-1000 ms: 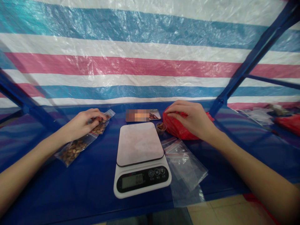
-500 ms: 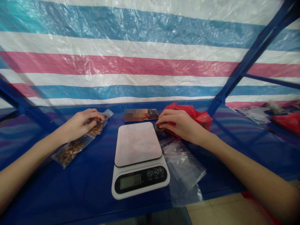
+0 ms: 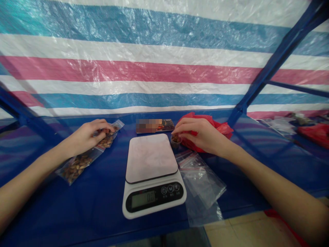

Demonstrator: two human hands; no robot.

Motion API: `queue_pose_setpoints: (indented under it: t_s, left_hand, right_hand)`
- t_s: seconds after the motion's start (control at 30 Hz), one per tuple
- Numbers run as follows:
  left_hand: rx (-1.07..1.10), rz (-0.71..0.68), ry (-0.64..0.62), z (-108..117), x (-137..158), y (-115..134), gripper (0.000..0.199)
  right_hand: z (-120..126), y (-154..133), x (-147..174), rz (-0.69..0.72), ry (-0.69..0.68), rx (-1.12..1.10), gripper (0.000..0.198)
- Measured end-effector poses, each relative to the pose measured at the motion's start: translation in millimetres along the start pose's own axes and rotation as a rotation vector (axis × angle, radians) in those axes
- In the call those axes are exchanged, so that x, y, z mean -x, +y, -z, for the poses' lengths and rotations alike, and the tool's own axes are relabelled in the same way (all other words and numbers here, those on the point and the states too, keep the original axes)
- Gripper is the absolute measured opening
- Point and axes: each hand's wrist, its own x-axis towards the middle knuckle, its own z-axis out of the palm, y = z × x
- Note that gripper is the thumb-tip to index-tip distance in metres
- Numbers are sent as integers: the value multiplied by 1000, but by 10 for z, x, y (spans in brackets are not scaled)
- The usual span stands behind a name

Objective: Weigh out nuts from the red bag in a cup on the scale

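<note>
Two clear zip-lock bags of brown nuts or beans lie at the left, overlapping end to end. My left hand rests over the far bag, its fingers curled down onto the plastic. The nearer bag lies just below that wrist. Right of the scale's plate stands a small clear cup with brown pieces in it. Over its top my right hand has its fingers drawn together; whether they pinch a piece or only the rim is unclear. The white digital scale between my hands carries nothing and reads 0.0.
Flat zip-lock bags lie right of the scale, overhanging the front edge. A red plastic bag sits behind my right hand. A dark flat box lies behind the scale. Blue frame bars rise before a striped sheet.
My right hand has lifted slightly from the small cup, so its rim and brown contents now show. My left hand, the filled bags and the scale look the same.
</note>
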Motion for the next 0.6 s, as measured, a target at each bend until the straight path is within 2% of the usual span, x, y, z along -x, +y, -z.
queue_pose_setpoints:
  t_s: [0.13, 0.4, 0.6]
  left_hand:
    - [4, 4, -3, 2, 3, -11, 41]
    - [15, -7, -7, -10, 6, -29, 42]
    - [11, 3, -14, -5, 6, -25, 40]
  right_hand:
    - [12, 8, 12, -11, 16, 62, 37]
    - [-25, -9, 1, 10, -29, 133, 36]
    - [-46, 26, 6, -29, 27, 134, 46]
